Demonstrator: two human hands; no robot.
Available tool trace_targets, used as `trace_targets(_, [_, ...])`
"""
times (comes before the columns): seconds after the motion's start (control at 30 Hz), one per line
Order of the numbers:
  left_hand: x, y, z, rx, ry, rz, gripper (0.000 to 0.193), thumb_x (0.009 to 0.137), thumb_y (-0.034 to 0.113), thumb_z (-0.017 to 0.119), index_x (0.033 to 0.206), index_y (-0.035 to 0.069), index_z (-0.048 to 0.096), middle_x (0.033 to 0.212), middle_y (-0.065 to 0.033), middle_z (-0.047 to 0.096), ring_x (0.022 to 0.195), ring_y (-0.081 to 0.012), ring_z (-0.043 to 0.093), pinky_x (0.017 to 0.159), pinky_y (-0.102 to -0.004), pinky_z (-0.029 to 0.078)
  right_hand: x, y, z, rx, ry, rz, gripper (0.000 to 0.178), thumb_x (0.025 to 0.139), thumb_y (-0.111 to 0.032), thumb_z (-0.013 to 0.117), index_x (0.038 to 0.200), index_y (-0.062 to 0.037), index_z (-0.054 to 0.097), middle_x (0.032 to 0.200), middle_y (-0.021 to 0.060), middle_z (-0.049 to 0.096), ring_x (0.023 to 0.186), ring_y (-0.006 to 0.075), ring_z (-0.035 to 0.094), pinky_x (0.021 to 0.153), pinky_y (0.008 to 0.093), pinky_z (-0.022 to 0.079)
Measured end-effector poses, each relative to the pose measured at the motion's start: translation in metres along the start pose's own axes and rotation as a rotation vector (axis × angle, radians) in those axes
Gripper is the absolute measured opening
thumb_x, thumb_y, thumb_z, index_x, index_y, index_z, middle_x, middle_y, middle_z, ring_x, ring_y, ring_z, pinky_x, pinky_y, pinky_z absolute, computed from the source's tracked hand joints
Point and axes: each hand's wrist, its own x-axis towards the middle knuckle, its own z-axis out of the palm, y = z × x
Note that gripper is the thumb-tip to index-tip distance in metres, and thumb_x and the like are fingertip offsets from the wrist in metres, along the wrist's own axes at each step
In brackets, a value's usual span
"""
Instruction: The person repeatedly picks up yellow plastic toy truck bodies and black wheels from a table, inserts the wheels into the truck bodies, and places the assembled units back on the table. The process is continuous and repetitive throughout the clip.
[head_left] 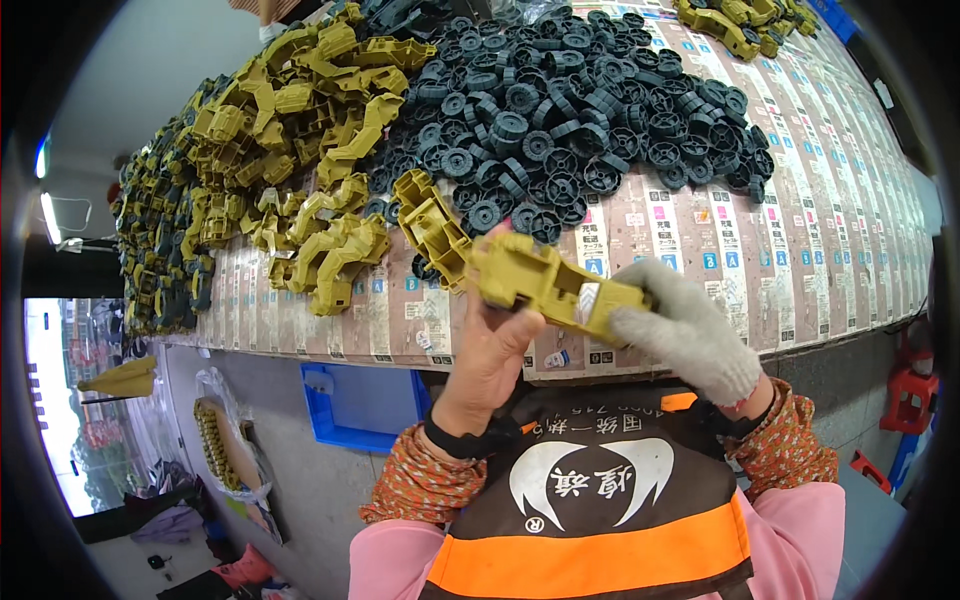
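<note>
A yellow-olive plastic toy vehicle body (pixel 548 282) is held level above the near edge of the table, its hollow side facing up. My bare left hand (pixel 488 345) grips its left end, thumb along the near side. The gloved right hand (pixel 690 335) closes round its right end; a small whitish striped patch shows beside those fingers. Just beyond my left hand lies another yellow vehicle body (pixel 432 222), tilted on the table. Behind the held piece spreads a heap of dark grey toy wheels (pixel 560 125).
Yellow vehicle parts (pixel 290 110) are heaped at the left, and yellow pieces with dark parts (pixel 160 220) beyond them. More yellow parts (pixel 745 25) lie at the far right. Printed sheeting covers the table (pixel 820 235). A blue bin (pixel 362 405) sits below its front edge.
</note>
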Motion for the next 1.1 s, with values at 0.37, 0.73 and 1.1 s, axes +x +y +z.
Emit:
trace_targets(0.37, [-0.002, 0.007, -0.010, -0.346, 0.110, -0.137, 0.044, 0.106, 0.027, 0.067, 0.143, 0.007, 0.054, 0.125, -0.0112, 0.068, 0.108, -0.0243, 0.072, 0.087, -0.0393, 0.065, 0.108, -0.025, -0.031, -1.266, 0.327, -0.584, 0.016, 0.085, -0.007, 0.071, 0.100, -0.0067, 0.068, 0.100, 0.0145, 0.066, 0.099, 0.0326, 0.072, 0.079, 0.0441, 0.060])
trace_targets(0.73, [-0.004, 0.000, -0.008, -0.345, 0.126, -0.152, 0.041, 0.105, 0.018, 0.067, 0.141, 0.006, 0.052, 0.120, -0.0093, 0.068, 0.104, -0.0208, 0.072, 0.087, -0.0398, 0.065, 0.109, -0.018, -0.027, -1.299, 0.276, -0.594, 0.020, 0.081, -0.008, 0.076, 0.100, -0.0057, 0.069, 0.107, 0.0160, 0.064, 0.103, 0.0349, 0.067, 0.084, 0.0438, 0.058])
trace_targets(1.1, [-0.006, -0.011, 0.005, -0.333, 0.073, -0.221, 0.046, 0.104, 0.024, 0.073, 0.142, 0.009, 0.051, 0.120, -0.0051, 0.068, 0.103, -0.0168, 0.071, 0.084, -0.0356, 0.064, 0.029, -0.007, 0.012, -0.194, 0.192, -0.371, 0.023, 0.095, -0.007, 0.071, 0.118, -0.0030, 0.066, 0.093, 0.0122, 0.074, 0.081, 0.0228, 0.074, 0.075, 0.0350, 0.058])
